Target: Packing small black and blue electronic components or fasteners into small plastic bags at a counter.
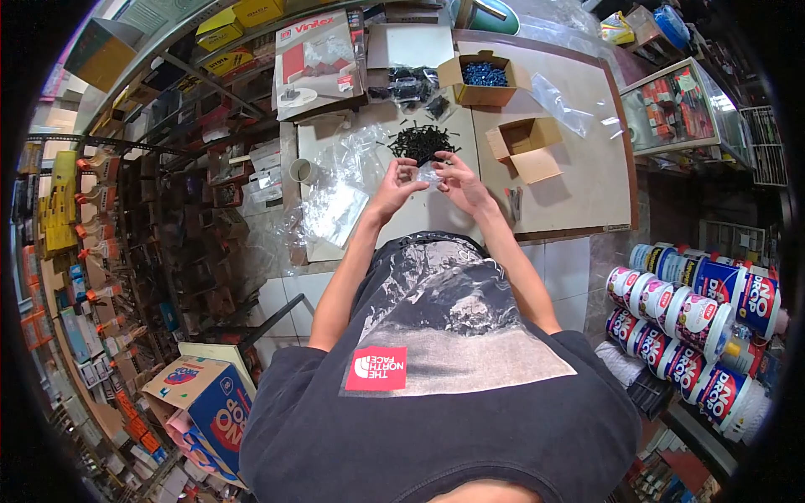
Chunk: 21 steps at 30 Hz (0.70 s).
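Between my hands is a small clear plastic bag (429, 175), pinched from both sides. My left hand (396, 183) grips its left edge with thumb and fingers. On the other side my right hand (462, 182) holds the bag, its fingers bent around the edge. Whatever is inside the bag is too small to tell. Just beyond the fingertips lies a loose heap of black screws (420, 142) on the pale tabletop (434, 217). Several filled bags of black pieces (412, 85) rest behind the heap.
A cardboard box of blue screws (484, 75) stands at the back, with an open cardboard box (525, 148) nearer. Clear plastic bags (339, 195) and a cup (302, 170) lie on the left. Pens (514, 202) sit by my right forearm. Stacked paint buckets (692, 320) stand right.
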Tool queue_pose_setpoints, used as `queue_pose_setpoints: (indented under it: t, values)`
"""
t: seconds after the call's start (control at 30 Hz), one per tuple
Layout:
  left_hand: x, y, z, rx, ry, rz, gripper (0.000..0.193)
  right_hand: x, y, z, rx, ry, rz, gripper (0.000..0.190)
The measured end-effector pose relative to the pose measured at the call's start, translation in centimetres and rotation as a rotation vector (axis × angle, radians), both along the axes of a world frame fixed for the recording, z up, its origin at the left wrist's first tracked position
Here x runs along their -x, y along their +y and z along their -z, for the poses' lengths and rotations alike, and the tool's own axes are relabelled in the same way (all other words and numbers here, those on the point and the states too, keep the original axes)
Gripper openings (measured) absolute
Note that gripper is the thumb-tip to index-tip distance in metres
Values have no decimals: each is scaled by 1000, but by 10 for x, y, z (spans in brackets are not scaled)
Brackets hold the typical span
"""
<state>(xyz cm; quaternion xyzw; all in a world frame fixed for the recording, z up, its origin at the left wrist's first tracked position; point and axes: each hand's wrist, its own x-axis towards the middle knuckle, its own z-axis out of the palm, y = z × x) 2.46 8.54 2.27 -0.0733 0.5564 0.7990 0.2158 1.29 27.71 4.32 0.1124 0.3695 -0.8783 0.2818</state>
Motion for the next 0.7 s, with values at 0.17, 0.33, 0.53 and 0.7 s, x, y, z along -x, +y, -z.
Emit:
queue_pose_setpoints:
  t: [0.17,0.33,0.53,0.7]
  values:
    - [6,1,-35,756,526,34,15,-1,-16,0,-403,265,-87,38]
    - [6,10,-42,725,473,-8,12,-3,-25,9,-1273,729,45,33]
    - [11,1,-35,1020,689,-1,9,-2,-33,-17,-1343,650,-181,24]
    - [5,9,-26,1013,608,-23,11,-3,-32,6,-1326,774,-55,14]
